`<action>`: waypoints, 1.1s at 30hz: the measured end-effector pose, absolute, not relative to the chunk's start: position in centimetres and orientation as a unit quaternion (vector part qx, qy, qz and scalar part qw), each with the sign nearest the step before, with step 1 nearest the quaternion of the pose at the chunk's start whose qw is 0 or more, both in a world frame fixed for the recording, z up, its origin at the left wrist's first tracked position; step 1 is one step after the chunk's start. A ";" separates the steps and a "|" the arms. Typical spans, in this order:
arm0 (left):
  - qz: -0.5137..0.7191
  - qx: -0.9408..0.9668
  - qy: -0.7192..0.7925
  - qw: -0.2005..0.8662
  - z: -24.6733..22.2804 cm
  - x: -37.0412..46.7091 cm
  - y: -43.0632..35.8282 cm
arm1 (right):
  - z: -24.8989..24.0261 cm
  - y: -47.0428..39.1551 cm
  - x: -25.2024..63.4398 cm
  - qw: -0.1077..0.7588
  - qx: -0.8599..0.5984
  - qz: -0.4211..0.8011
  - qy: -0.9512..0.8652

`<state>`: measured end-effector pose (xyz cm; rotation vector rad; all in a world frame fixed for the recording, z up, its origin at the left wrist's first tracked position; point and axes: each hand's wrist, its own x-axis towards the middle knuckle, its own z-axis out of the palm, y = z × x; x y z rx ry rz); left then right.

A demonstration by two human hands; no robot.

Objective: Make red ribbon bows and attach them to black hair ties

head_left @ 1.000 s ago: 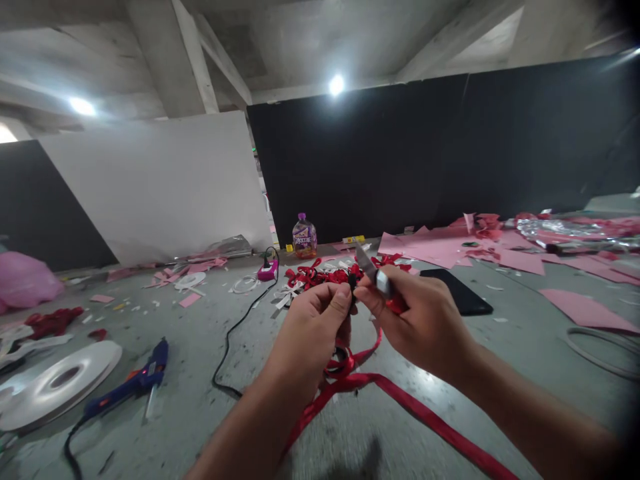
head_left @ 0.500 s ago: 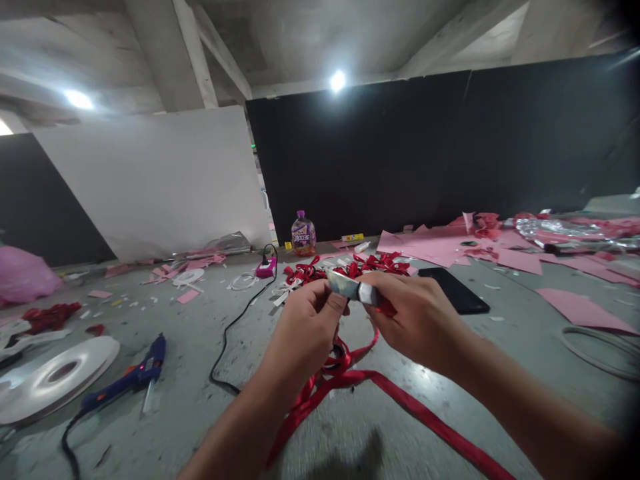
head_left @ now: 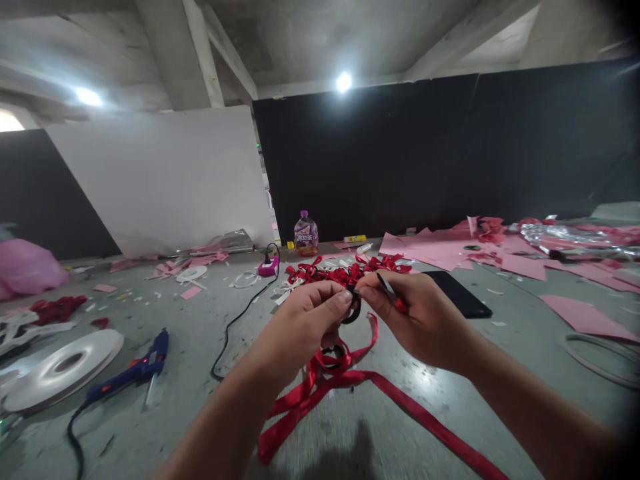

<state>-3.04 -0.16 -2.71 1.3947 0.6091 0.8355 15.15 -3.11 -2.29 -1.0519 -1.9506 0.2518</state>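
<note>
My left hand [head_left: 315,320] is closed, thumb and forefinger pinched on a small black ring [head_left: 353,315] that hangs just below the fingertips. Fingers curled, my right hand [head_left: 425,313] grips a small bladed tool [head_left: 387,288] with a silver blade and a red part; its full shape is hidden in the hand. The right thumb and forefinger also meet at the ring's top edge. Beneath both hands lies a long red ribbon [head_left: 425,417], looped and crossing itself on the grey tabletop [head_left: 200,433]. Behind them is a pile of red ribbon bows [head_left: 345,270].
To the left are a blue glue gun [head_left: 135,373] with its cord and a white ribbon spool [head_left: 65,367]. A purple-capped bottle [head_left: 306,235], a pink power adapter [head_left: 269,267], a black tablet-like slab [head_left: 460,293] and pink paper sheets [head_left: 585,317] lie farther off.
The tool in my right hand has turned from pointing left across the left fingers to pointing up and away. The black ring now shows between my hands. The view has shifted slightly.
</note>
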 end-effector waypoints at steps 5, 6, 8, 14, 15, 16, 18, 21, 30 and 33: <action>0.369 0.574 0.255 0.685 -2.5 -2.9 -0.3 | -2.1 -3.3 15.4 0.452 -0.430 0.111 -0.773; 0.377 0.568 0.263 0.683 -2.4 -2.8 -0.4 | -2.1 -3.3 15.5 0.449 -0.433 0.090 -0.776; 0.401 0.553 0.277 0.676 -2.3 -2.7 -0.4 | -2.2 -3.3 15.7 0.432 -0.445 0.024 -0.784; 0.467 0.500 0.270 0.677 -2.4 -2.3 -0.3 | -2.7 -3.4 15.8 0.302 -0.472 -0.093 -0.823; 0.479 0.485 0.268 0.681 -2.4 -2.2 -0.3 | -2.7 -3.4 15.8 0.287 -0.480 -0.099 -0.823; 0.490 0.472 0.267 0.682 -2.5 -2.1 -0.3 | -2.7 -3.4 15.7 0.277 -0.486 -0.106 -0.822; 0.507 0.460 0.263 0.680 -2.5 -2.0 -0.3 | -2.8 -3.3 15.7 0.269 -0.494 -0.123 -0.818; 0.511 0.465 0.263 0.674 -2.3 -2.0 -0.5 | -2.9 -3.2 15.7 0.269 -0.500 -0.147 -0.810; 0.525 0.463 0.263 0.665 -2.2 -2.1 -0.6 | -2.9 -3.0 15.6 0.285 -0.507 -0.215 -0.785; 0.532 0.466 0.260 0.657 -2.3 -2.0 -0.6 | -3.0 -3.1 15.6 0.291 -0.508 -0.228 -0.778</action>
